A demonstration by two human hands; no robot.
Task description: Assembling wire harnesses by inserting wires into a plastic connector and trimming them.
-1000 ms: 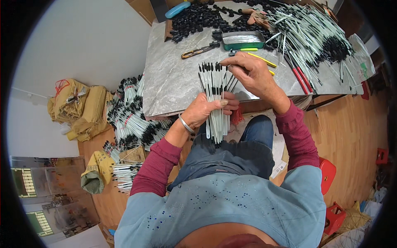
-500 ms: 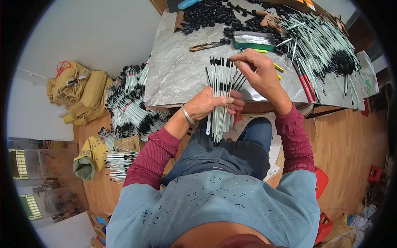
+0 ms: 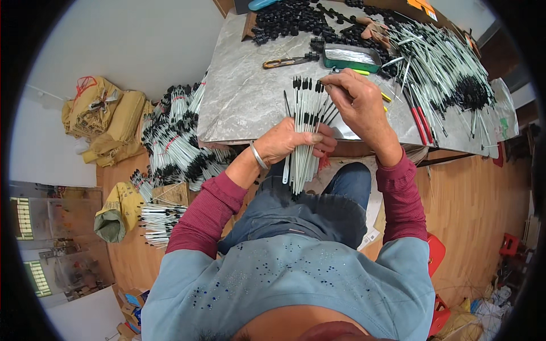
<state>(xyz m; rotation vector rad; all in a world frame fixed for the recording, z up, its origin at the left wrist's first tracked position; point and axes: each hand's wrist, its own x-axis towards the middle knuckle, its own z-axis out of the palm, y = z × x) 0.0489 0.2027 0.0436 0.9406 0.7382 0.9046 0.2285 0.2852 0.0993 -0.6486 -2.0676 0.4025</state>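
Note:
My left hand is wrapped around a fanned bundle of thin white rods with black tips, held upright over my lap at the table's front edge. Black sleeves ring some of the rods above my thumb. At the bundle's upper right, the thumb and forefinger of my right hand are pinched together by the black tips. Whatever sits between those fingertips is too small to make out. A few darker rods slant out to the right below that hand.
On the grey marbled table lie a heap of black plastic parts, an orange-handled cutter, a green tin of fine pins, red-handled pliers and a large rod pile. Bundled rods and sacks fill the left floor.
The view has shifted slightly. My right fingertips stay pinched at the bundle's tips, with only a small movement; the left hand keeps its hold.

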